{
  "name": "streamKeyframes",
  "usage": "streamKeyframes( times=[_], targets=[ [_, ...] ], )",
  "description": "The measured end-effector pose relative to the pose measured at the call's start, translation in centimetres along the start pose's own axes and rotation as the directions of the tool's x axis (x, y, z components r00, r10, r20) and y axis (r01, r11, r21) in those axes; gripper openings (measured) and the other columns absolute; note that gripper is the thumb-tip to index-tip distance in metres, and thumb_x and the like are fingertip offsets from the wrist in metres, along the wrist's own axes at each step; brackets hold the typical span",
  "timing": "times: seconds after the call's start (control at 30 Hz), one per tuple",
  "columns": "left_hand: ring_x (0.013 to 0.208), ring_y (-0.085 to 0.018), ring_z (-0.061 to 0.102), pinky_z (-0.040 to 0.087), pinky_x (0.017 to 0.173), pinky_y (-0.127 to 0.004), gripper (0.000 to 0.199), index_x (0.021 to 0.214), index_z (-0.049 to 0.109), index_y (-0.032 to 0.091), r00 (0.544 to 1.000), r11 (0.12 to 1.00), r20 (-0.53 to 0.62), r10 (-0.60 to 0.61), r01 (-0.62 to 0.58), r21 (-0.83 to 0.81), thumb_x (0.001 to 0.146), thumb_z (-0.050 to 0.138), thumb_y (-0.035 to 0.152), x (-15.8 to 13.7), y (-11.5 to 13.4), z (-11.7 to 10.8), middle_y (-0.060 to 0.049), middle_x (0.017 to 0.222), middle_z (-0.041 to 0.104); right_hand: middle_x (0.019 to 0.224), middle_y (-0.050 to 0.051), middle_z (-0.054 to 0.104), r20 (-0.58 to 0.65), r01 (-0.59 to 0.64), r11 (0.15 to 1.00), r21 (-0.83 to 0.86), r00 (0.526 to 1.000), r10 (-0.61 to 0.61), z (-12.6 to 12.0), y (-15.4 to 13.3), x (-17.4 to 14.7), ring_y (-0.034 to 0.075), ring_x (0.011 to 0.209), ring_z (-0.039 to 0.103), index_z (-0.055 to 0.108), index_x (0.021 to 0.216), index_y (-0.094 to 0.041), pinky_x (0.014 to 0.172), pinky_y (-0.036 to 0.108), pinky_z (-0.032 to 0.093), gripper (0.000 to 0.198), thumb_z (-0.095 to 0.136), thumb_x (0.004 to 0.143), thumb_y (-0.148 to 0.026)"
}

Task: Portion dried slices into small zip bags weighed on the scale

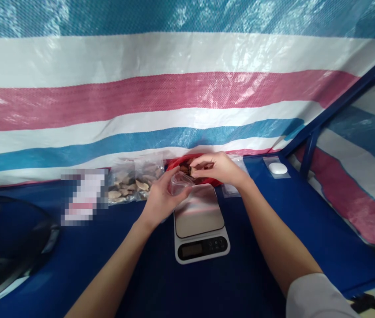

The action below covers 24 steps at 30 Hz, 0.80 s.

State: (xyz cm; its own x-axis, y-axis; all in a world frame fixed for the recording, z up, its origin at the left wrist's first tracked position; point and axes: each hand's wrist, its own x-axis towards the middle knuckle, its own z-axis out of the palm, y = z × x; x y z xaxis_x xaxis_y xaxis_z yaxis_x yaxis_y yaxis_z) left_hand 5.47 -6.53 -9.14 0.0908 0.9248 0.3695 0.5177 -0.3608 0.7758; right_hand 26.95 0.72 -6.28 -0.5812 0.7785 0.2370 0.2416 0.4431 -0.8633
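Observation:
My left hand (166, 194) holds a clear plastic bag (180, 182) by its mouth, just above the back edge of a digital kitchen scale (200, 216). With fingertips pinched, my right hand (219, 168) grips a small brown dried piece (193, 171) close to that bag's opening. Behind both hands lies a red plastic bag (176, 162) with more brown pieces inside, partly covered by my fingers. The scale has a silvery plate and a dark display on which no digits can be read.
Clear bags of dried slices (128, 185) lie left of my left hand. Flat clear bags (230, 190) sit behind my right wrist. A white oval object (278, 168) rests on a small packet at right. A dark round object (12, 247) occupies the left; striped sheeting (174, 92) hangs behind.

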Motion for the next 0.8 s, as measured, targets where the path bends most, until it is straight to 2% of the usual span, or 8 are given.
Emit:
streamKeyframes(
  times=[0.13, 0.27, 0.33, 0.47, 0.6, 0.8],
  targets=[
    [0.11, -0.03, 0.071, 0.056, 0.099, -0.045, 0.058, 0.132, 0.062, 0.019, 0.999, 1.0, 0.029, 0.015, -0.015, 0.004, 0.081, 0.076, 0.043, 0.0, 0.2, 0.3, -0.011, 0.123, 0.073, 0.093, 0.0, 0.077, 0.074, 0.048, 0.991, -0.124, 0.997, -0.038, 1.2, -2.2, 0.2, 0.015, 0.08, 0.068, 0.079, 0.097, -0.022, 0.076, 0.027, 0.052, 0.014, 0.07, 0.087, -0.028],
    [0.112, -0.03, 0.07, 0.056, 0.098, -0.045, 0.054, 0.129, 0.065, 0.019, 0.999, 1.0, 0.045, 0.026, -0.026, 0.007, 0.081, 0.077, 0.042, -0.1, 0.2, 0.4, -0.013, 0.126, 0.071, 0.093, -0.002, 0.077, 0.078, -0.009, 0.941, -0.338, 0.996, 0.038, 2.2, -2.8, 0.6, 0.019, 0.089, 0.068, 0.08, 0.094, -0.026, 0.076, 0.027, 0.049, 0.013, 0.069, 0.088, -0.028],
    [0.116, -0.03, 0.068, 0.054, 0.102, -0.046, 0.057, 0.13, 0.064, 0.02, 0.999, 1.0, 0.037, 0.03, -0.03, -0.001, 0.081, 0.078, 0.043, -0.2, 0.1, 0.4, -0.013, 0.13, 0.07, 0.094, -0.002, 0.078, 0.078, -0.011, 0.927, -0.375, 0.996, 0.044, 2.4, -2.6, 0.7, 0.02, 0.093, 0.068, 0.08, 0.096, -0.028, 0.077, 0.027, 0.049, 0.014, 0.068, 0.088, -0.028],
    [0.128, -0.032, 0.062, 0.049, 0.11, -0.048, 0.072, 0.141, 0.056, 0.022, 0.999, 1.0, 0.036, 0.015, -0.015, 0.005, 0.078, 0.08, 0.048, -0.2, -0.1, 0.6, -0.012, 0.138, 0.065, 0.1, 0.0, 0.078, 0.063, -0.005, 0.932, -0.361, 0.998, 0.029, 2.6, -2.1, 0.8, 0.022, 0.095, 0.069, 0.08, 0.101, -0.027, 0.079, 0.029, 0.05, 0.017, 0.067, 0.09, -0.029],
    [0.133, -0.034, 0.059, 0.048, 0.112, -0.05, 0.088, 0.151, 0.045, 0.025, 0.999, 1.0, 0.052, 0.001, -0.001, 0.007, 0.075, 0.082, 0.049, -0.4, -0.5, 0.7, -0.013, 0.147, 0.059, 0.103, 0.001, 0.079, 0.056, -0.038, 0.941, -0.335, 0.997, 0.06, 2.8, -1.9, 0.8, 0.024, 0.1, 0.07, 0.079, 0.105, -0.028, 0.085, 0.032, 0.053, 0.021, 0.064, 0.093, -0.036],
    [0.132, -0.033, 0.059, 0.048, 0.111, -0.048, 0.081, 0.152, 0.045, 0.022, 1.0, 1.0, 0.01, -0.004, 0.004, -0.001, 0.08, 0.077, 0.04, -0.5, -0.8, 0.6, -0.014, 0.146, 0.06, 0.111, 0.0, 0.079, 0.073, -0.026, 0.965, -0.26, 0.996, 0.047, 2.9, -1.7, 0.7, 0.025, 0.105, 0.072, 0.079, 0.112, -0.029, 0.093, 0.031, 0.055, 0.024, 0.069, 0.091, -0.037]
  ],
)
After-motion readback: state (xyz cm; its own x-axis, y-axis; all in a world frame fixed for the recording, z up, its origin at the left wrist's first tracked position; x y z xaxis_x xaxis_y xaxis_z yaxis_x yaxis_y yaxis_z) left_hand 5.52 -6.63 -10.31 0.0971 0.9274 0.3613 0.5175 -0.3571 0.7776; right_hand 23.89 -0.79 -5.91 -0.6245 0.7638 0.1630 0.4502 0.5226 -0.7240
